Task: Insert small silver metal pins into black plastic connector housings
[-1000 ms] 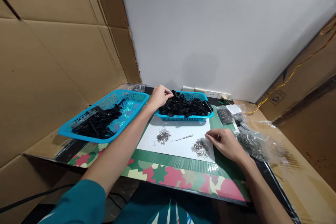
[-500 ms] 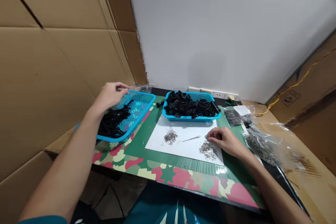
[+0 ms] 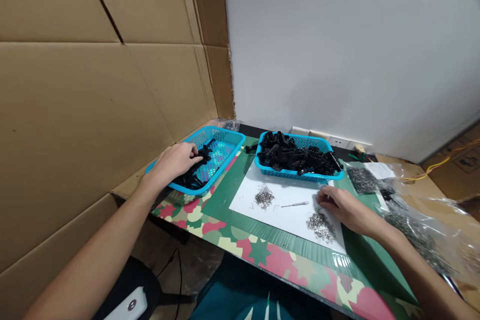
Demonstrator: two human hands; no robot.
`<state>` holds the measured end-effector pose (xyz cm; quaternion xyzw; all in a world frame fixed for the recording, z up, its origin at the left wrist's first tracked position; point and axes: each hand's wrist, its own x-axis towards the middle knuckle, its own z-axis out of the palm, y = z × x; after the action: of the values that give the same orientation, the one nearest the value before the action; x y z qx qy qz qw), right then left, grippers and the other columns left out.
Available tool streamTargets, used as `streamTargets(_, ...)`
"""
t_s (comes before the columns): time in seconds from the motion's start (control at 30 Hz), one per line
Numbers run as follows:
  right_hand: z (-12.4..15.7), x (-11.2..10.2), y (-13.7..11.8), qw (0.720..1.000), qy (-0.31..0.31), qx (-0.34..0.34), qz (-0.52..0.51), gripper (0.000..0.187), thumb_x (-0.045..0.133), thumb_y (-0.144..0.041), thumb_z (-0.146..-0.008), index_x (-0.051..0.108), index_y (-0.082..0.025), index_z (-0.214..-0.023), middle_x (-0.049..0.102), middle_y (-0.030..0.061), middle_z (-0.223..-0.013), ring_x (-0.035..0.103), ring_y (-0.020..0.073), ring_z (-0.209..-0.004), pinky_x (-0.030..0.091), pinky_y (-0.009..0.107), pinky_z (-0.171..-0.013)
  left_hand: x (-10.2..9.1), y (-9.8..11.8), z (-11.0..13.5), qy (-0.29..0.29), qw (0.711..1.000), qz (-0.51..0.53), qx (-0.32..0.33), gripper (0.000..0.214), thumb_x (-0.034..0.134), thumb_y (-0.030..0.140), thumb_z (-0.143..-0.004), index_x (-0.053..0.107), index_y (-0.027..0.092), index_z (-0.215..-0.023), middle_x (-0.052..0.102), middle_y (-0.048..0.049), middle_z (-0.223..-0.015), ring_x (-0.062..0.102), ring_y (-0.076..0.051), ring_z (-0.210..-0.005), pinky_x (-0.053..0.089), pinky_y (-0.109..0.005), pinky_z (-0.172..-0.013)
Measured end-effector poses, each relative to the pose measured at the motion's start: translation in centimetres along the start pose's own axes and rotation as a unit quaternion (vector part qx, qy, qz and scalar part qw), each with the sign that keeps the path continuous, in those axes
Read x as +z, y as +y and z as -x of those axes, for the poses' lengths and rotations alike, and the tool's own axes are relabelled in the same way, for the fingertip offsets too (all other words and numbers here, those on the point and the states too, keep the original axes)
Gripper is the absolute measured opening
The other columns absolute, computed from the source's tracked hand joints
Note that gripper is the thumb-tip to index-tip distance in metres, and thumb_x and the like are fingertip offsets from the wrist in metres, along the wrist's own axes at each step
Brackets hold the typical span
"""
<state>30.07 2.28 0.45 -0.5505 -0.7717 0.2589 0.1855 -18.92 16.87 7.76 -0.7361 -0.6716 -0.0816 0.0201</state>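
My left hand (image 3: 178, 160) is down in the left blue basket (image 3: 225, 172), fingers curled around a black plastic part among the loose black parts (image 3: 189, 180) there. Its grip is partly hidden by the hand itself. Over the right side of a white sheet (image 3: 245, 200), my right hand (image 3: 343, 206) is closed, thumb and fingers drawn together; whatever is between them is too small to make out. Just below those fingers lies a pile of tiny metal pieces (image 3: 320, 226). A second metal pile (image 3: 264, 196) and a thin metal tool (image 3: 295, 204) lie farther left on the sheet.
Another blue basket (image 3: 300, 176), heaped with black parts (image 3: 296, 154), stands behind the sheet. Clear bags of metal pieces (image 3: 416, 232) lie at the right. A power strip (image 3: 339, 142) runs along the wall. Cardboard (image 3: 93, 100) walls off the left side.
My left hand has dropped from above the left basket's back edge to the black parts inside. My right hand stays by the right metal pile. The view has turned left.
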Motion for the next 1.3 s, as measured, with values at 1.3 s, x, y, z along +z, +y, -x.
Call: streamTargets(1.3, 1.0, -0.9, -2.5, 0.924, 0.064, 0.03, -0.377, 0.035, 0.083, -0.052, -0.086, 0.07, -0.019, -0.089, 0.072, 0.0043, -0.079, 0.066, 0.0182, -0.071, 0.055, 0.033, -0.071, -3.4, 2.3, 2.7, 0.1, 0.99, 0.09, -0.051, 0.042, 0.056, 0.031, -0.097, 0.068, 0.015, -0.134, 0.069, -0.0031, -0.095, 0.06, -0.019, -0.085, 0.044, -0.027, -0.082)
